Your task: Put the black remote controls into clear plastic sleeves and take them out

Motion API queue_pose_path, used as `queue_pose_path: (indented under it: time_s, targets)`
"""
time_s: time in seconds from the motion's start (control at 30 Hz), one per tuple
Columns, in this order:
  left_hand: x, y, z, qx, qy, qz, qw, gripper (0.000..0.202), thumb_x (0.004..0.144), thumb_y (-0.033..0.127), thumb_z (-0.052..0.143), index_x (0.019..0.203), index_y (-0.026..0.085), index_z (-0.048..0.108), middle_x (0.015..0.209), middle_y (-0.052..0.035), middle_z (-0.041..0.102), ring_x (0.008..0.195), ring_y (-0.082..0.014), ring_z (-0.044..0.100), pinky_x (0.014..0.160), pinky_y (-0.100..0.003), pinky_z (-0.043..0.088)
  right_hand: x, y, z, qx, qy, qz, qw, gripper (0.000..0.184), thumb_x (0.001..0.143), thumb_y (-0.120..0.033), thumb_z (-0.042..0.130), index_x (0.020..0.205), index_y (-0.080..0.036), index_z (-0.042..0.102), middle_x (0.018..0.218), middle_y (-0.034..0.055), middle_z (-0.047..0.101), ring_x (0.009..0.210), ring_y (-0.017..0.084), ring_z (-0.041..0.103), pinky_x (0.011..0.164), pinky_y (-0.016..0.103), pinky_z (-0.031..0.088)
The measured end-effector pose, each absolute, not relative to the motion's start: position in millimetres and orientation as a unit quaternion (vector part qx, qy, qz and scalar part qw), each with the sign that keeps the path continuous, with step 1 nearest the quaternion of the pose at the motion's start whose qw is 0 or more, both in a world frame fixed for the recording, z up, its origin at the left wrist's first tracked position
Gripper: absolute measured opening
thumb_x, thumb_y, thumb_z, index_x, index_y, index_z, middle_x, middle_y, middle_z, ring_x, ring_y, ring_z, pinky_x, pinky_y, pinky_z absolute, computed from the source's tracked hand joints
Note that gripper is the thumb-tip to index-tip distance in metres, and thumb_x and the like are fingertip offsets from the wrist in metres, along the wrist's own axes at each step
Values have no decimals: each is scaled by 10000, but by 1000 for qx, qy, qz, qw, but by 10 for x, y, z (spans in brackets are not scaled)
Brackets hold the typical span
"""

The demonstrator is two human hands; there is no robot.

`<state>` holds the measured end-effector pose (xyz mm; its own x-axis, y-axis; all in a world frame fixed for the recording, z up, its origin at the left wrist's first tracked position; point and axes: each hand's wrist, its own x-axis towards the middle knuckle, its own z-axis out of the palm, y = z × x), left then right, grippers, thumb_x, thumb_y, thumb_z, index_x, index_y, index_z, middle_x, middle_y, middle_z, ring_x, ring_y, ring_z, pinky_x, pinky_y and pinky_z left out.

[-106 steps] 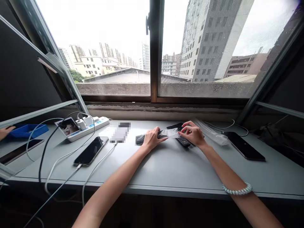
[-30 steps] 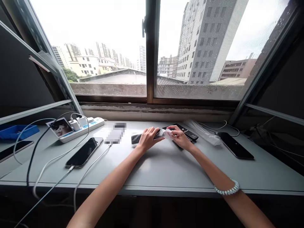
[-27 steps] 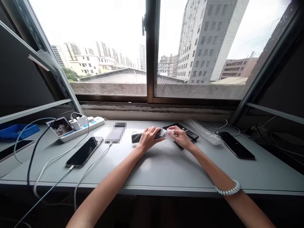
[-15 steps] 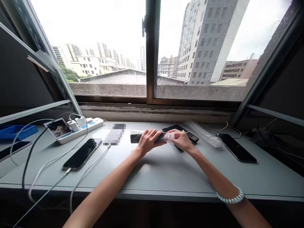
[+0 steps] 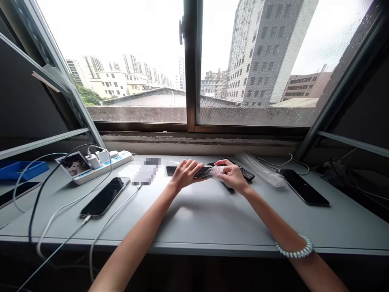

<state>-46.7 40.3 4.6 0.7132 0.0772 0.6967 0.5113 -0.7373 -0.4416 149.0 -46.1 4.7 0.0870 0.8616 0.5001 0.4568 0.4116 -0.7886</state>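
My left hand point(image 5: 184, 174) grips a black remote control point(image 5: 203, 171) wrapped in a clear plastic bag, held just above the grey table point(image 5: 209, 215). My right hand point(image 5: 232, 176) pinches the crumpled open end of that plastic bag point(image 5: 217, 171) at the remote's right end. A second black remote point(image 5: 245, 172) lies on the table right behind my right hand, partly hidden by it.
A phone point(image 5: 105, 197) on a white cable lies at left, near a white power strip point(image 5: 100, 164) and a blue tray point(image 5: 18, 168). Another phone point(image 5: 302, 187) and a pile of clear bags point(image 5: 263, 169) lie at right. The window sill runs behind.
Both hands have lifted the bagged remote slightly off the table and my right hand has bunched the bag's open end tighter. The view has shifted a little.
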Motion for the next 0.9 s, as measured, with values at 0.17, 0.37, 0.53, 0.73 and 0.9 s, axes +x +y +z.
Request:
queue_pose_path:
  time_s: [0.17, 0.37, 0.53, 0.73, 0.9]
  targets:
    - [-630, 506, 116, -888, -240, -301, 252, 421, 817, 575, 441, 989, 211, 563, 824, -56, 627, 783, -204, 567, 711, -318, 368, 1603, -454, 91, -524, -624, 176, 553, 293, 670, -462, 669, 759, -190, 729, 995, 82, 599, 887, 203, 576, 671, 289, 487]
    - [-717, 548, 134, -867, -299, -344, 202, 431, 792, 591, 474, 941, 199, 572, 819, -57, 628, 770, -197, 574, 695, -303, 401, 1773, -405, 77, -552, -552, 208, 590, 447, 650, -552, 639, 859, -161, 694, 930, 85, 597, 711, 155, 583, 479, 229, 462]
    - [-642, 506, 95, -889, -278, -326, 163, 422, 784, 580, 502, 947, 195, 562, 826, -45, 626, 751, -182, 581, 642, -270, 408, 1721, -400, 40, -512, -557, 322, 569, 529, 711, -573, 563, 1069, -184, 585, 695, -3, 561, 483, 104, 527, 432, 235, 449]
    - [-603, 541, 45, -896, -341, -267, 101, 458, 696, 610, 578, 896, 198, 568, 838, -41, 643, 788, -204, 583, 687, -283, 414, 1747, -351, -20, -541, -527, 321, 572, 470, 721, -560, 517, 964, -180, 651, 629, 0, 570, 409, 90, 414, 406, 250, 417]
    - [-652, 610, 21, -873, -405, -265, 61, 413, 868, 542, 358, 800, 184, 553, 807, -46, 629, 775, -199, 569, 736, -316, 393, 1897, -313, -64, -586, -447, 248, 629, 402, 734, -488, 462, 877, -173, 665, 690, 36, 607, 502, 127, 492, 405, 231, 394]
